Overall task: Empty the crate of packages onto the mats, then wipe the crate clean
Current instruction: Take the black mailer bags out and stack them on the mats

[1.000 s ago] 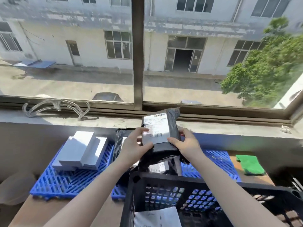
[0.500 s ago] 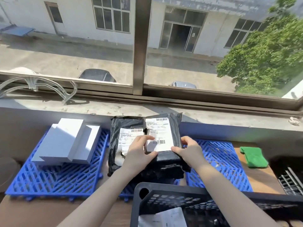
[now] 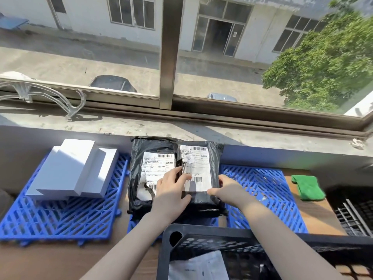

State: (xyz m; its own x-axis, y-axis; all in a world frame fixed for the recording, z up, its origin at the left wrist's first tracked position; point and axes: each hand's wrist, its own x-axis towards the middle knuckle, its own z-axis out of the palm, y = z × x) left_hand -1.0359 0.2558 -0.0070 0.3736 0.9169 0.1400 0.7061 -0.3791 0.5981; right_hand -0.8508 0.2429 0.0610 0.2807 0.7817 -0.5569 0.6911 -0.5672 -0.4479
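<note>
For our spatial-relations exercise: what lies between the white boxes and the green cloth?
Head view: the left black package, the right black package, then bare blue mat.

The crate (image 3: 201,237) and the white package (image 3: 199,267) inside it run off the bottom edge, the middle mat (image 3: 132,224) lies mostly hidden under two black packages (image 3: 137,178) — and the print on their labels (image 3: 159,166) is too small to read.

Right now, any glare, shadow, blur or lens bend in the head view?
Head view: hard sunlight through the window; white boxes nearly blown out; the left hand throws a shadow on the label of the right package; window sill bows from the wide lens; tree looks soft, small label print unreadable.
</note>
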